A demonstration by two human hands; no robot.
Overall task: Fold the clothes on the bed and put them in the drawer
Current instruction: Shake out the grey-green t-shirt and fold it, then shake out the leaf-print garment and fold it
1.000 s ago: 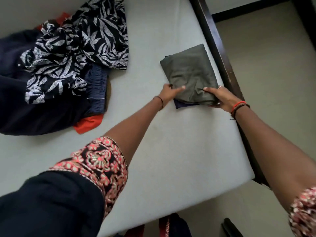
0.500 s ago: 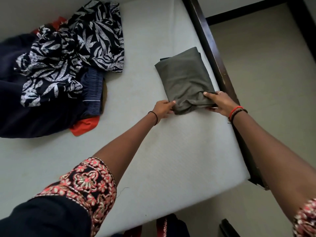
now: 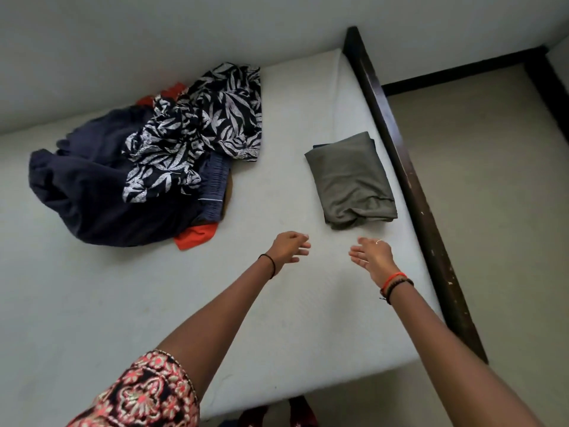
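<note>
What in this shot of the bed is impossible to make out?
1. The drawer: nowhere in the head view.
2. The dark piece under the folded olive garment: only a sliver shows at the far edge; the olive one covers the rest.
3. The orange garment: mostly buried by the navy garment and the leaf-print garment; the pile's count is unclear.
4. The red and dark things below the mattress: cut off by the bottom edge.

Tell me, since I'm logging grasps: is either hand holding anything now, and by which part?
Nothing is held. The left hand and the right hand hover empty above the pale mattress, both apart from the folded olive-grey cloth garment.
</note>
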